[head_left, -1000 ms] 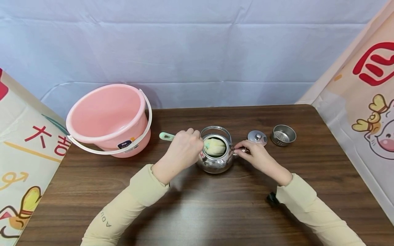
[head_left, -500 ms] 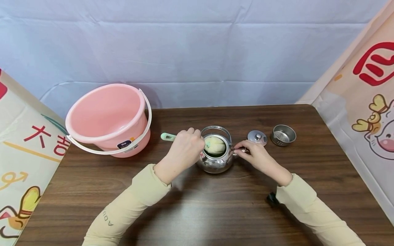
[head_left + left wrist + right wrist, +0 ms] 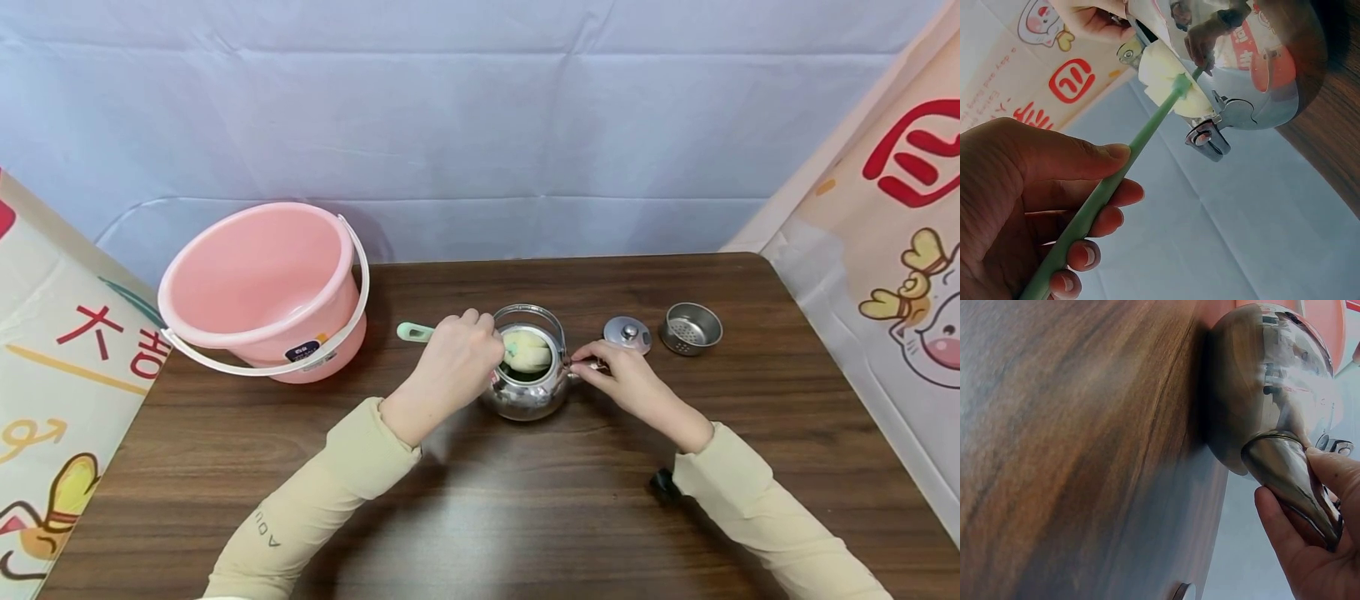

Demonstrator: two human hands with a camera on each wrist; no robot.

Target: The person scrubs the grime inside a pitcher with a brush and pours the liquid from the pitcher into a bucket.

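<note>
A stainless steel teapot [image 3: 523,405] stands uncovered on the table, its hoop handle tilted toward the back. My left hand [image 3: 459,360] grips the green handle [image 3: 1107,187] of a sponge brush, thumb on one side and fingers curled round the other. The brush's pale yellow sponge head [image 3: 527,350] sits in the teapot's mouth, partly down inside; its lower part is hidden. On the teapot's right, my right hand [image 3: 628,375] pinches the spout [image 3: 1288,469] between thumb and fingers. Beside that hand lies the metal lid [image 3: 627,332], knob up.
A perforated metal strainer [image 3: 691,328] stands right of the lid. The large pink bucket [image 3: 258,279] with a white handle stands at the back left. A small black object [image 3: 664,486] shows beside the right sleeve. Cloth hangs behind the wooden table [image 3: 480,533].
My left hand has shifted slightly to the right with the brush, and the sponge head has moved a little within the teapot's mouth. My right hand stays on the spout.
</note>
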